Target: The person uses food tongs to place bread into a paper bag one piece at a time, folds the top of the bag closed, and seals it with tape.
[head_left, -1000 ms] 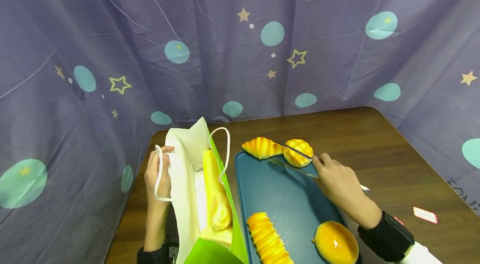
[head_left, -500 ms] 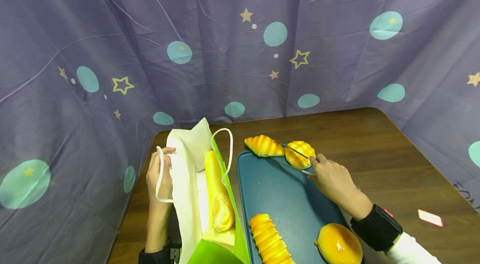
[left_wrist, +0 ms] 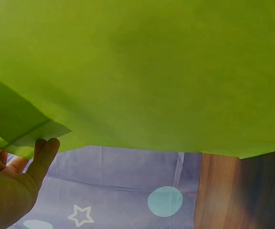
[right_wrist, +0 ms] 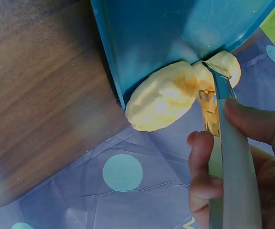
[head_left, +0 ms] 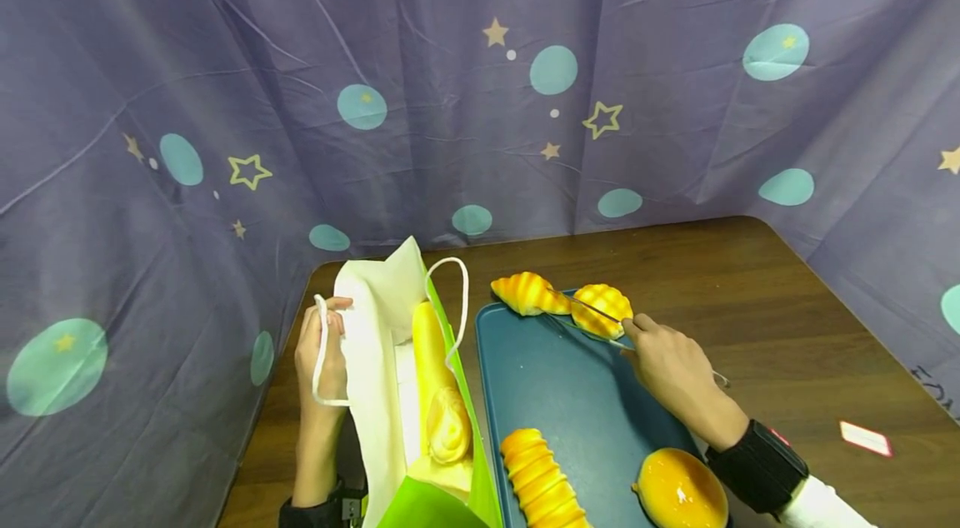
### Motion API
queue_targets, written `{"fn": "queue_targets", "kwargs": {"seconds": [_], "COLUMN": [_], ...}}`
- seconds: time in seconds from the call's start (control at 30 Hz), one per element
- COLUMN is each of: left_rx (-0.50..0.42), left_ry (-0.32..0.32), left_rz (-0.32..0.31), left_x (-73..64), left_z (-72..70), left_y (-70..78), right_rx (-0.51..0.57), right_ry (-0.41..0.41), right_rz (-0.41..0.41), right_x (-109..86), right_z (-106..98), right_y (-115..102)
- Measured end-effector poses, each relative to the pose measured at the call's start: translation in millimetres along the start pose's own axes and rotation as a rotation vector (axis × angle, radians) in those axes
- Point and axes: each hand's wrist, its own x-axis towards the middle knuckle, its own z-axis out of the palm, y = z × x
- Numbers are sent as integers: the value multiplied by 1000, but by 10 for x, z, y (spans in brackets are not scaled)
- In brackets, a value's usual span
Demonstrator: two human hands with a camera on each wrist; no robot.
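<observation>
Above the table, tongs reach from right fingers to a croissant.

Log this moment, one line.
left hand: holds green bag | right hand: holds tongs, tips at croissant | in green bag: long bread | tray: ridged roll, glossy bun

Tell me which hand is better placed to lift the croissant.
Likely the right hand: it holds the tongs, with their tips at the croissant. The left hand holds the bag by its rim, farther away.
</observation>
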Motion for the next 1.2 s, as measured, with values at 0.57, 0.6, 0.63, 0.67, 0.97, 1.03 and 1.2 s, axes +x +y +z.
{"fn": "queue_targets", "kwargs": {"seconds": [0.57,0.6,0.63,0.67,0.97,1.03,1.2], "left_rx": [39,44,47,50,75,77,85], "left_ry": [-19,-20,-21,-22,0,2,6], "left_rz": [-39,-43,-44,-42,-16,-21,-16], "left_x": [-17,-17,-16,-15,-2,-3,-13], "left_z": [0,-1,-1,-1,7,7,13], "left_y": [-3,-5,-2,1,53,48,41], "right_rx": [160,183,211,238,390,413,478], "right_ry": [-63,-61,-63,-62,56,89,163], "right_rz": [17,11,9,3,-31,-33,-24], "right_x": [-241,-257,-271,-283,-341,-342,-354], "right_z": [-182,-206,-236,-268,-671,-755,-938], "right_y": [-99,-106,-115,-123,-294,-330,-388]}}
